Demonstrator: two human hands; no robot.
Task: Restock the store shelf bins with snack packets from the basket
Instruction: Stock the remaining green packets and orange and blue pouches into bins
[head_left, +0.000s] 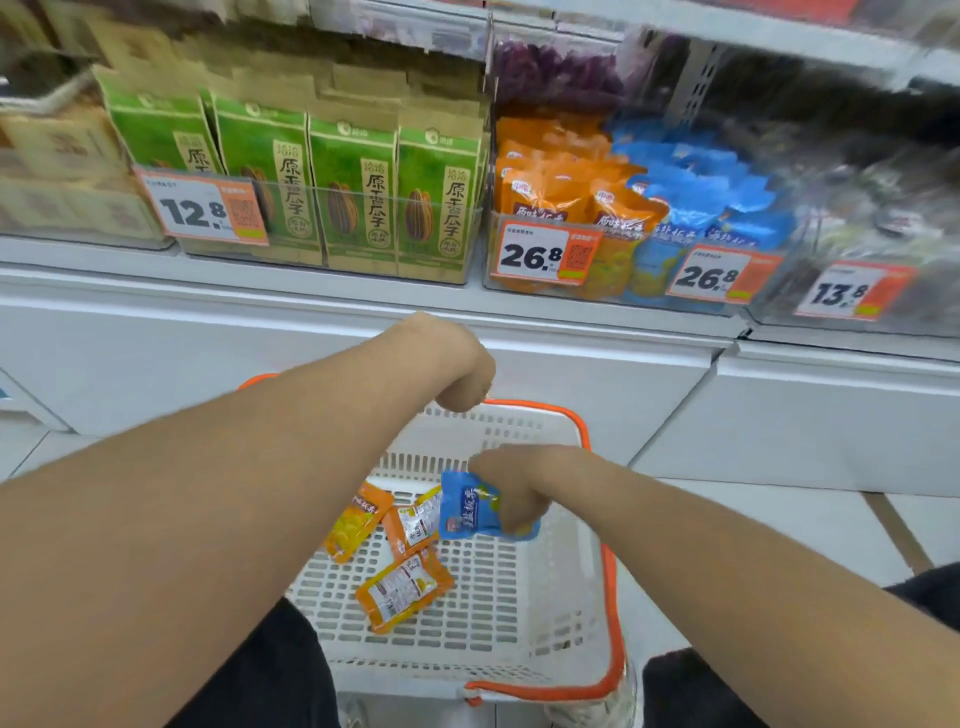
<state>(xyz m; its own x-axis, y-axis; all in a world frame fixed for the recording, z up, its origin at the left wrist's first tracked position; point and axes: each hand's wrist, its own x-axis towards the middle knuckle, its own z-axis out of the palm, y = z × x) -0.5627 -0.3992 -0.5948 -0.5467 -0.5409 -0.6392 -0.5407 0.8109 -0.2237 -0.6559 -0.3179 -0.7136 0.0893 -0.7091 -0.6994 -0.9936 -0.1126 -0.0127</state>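
Right hand (511, 488), wrist bent down, grips a blue packet (465, 512) over the basket (545, 597); left hand (460, 366) droops, grip unclear

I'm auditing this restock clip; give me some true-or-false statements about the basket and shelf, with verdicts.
The right hand grips a blue packet. True.
The basket has a green rim. False: its rim is orange.
Three orange packets lie in the basket. True.
The price tag by the green boxes reads 26.8. False: it reads 12.8.
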